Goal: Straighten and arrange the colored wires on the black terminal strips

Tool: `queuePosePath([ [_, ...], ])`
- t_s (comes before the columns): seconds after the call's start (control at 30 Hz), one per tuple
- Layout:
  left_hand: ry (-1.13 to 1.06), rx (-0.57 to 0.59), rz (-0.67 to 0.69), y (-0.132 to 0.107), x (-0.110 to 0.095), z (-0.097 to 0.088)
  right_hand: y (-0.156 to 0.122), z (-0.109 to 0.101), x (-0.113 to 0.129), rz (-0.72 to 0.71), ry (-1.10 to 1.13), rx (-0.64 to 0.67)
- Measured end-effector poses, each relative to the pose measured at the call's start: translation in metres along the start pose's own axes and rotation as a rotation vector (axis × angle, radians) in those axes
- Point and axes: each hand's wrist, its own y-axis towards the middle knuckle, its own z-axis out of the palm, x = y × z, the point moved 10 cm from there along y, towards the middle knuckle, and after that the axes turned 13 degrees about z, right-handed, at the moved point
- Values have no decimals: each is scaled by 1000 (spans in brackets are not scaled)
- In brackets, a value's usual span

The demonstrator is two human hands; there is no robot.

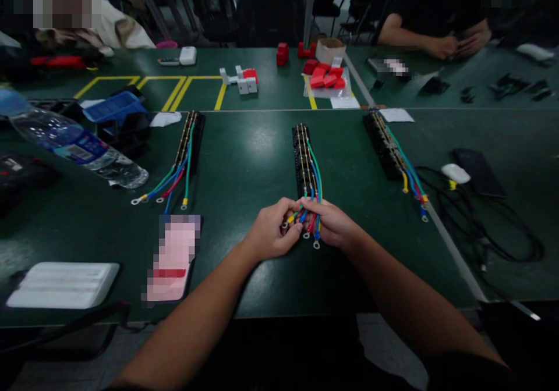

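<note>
A black terminal strip [301, 161] with brass-coloured rails lies in front of me, pointing away. Green, blue, red and yellow wires [320, 182] come off it and hang over its near end. They end in ring terminals [317, 244] with coloured sleeves. At that near end my left hand [275, 228] is closed, its thumb and fingers pinching among the wire ends. My right hand [335, 223] is closed around the same bundle from the right, thumb on top. The fingertips partly hide the wires and the strip's near end.
Similar wired strips lie left [188, 141] and right [386, 146]. A water bottle [78, 144], phone [174, 257] and white power bank [65, 285] are on the left. A black cable [441, 234] coils at right. Red blocks [325, 77] sit farther back. Other people sit across.
</note>
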Motion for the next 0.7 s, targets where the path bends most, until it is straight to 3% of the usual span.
queuePosePath([
  [0.1, 33, 20, 41, 0, -4, 2, -1, -4, -1, 16, 0, -26],
  [0.3, 118, -31, -21, -5, 6, -5, -3, -12, -1, 28, -20, -107],
  [0.47, 301, -10, 61, -10, 1, -6, -5, -7, -5, 17, -31, -102],
  [0.7, 359, -109, 168, -11, -14, -15, -6, 0, -10, 30, -16, -68],
])
